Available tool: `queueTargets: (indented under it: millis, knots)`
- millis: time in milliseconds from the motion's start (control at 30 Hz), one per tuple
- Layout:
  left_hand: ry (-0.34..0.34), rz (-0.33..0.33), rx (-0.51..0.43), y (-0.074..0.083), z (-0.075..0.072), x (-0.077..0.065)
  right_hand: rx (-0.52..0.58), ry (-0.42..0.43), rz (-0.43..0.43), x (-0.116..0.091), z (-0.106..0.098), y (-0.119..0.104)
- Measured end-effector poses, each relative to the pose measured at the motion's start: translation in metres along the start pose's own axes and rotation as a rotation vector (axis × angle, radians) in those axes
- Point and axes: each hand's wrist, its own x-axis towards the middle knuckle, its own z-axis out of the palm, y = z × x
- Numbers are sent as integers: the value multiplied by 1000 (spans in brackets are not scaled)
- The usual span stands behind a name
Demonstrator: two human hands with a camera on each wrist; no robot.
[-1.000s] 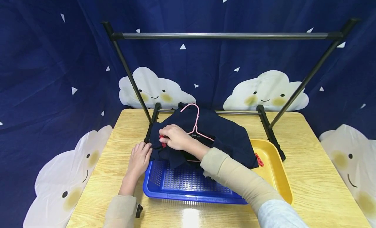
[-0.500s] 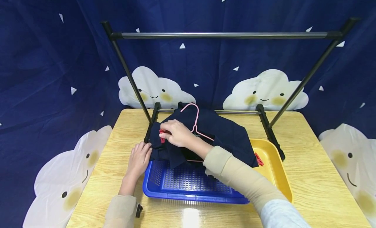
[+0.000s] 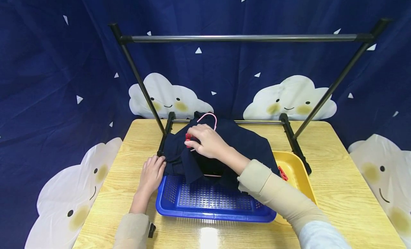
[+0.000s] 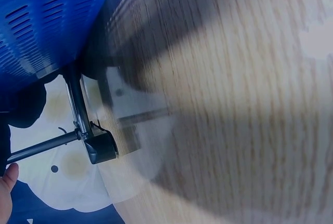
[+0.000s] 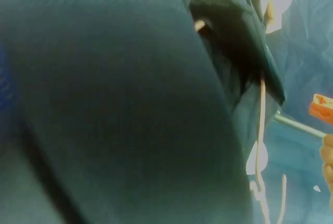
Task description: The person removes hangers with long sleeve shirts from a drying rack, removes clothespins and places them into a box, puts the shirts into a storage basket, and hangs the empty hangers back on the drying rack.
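Note:
My right hand pinches a red clothespin above a dark navy garment with a collar. The clothespin also shows at the right edge of the right wrist view, next to the fingertips. A pink hanger lies within the garment; its hook sticks out at the top, and my right hand covers part of it. My left hand rests at the garment's left end beside the rack foot, fingers fairly straight and touching the cloth. Another red clothespin sits at the garment's right end.
Under the garment stand a blue perforated basket and, to the right, a yellow tray. A rack with a metal top bar rises behind, its black feet on the wooden table. A cloud-print curtain hangs around.
My right hand has moved right and away from me with the clothespin, off the garment's left part and over the hanger. My left hand has stayed in place.

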Motion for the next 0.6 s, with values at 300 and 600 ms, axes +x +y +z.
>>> queueTargets:
  millis: [300, 600]
  knots:
    - [-11, -3, 13, 0, -1, 0, -136, 85, -5, -19, -23, 10]
    - [-18, -5, 9, 0, -1, 0, -243, 143, -40, -37, -39, 19]
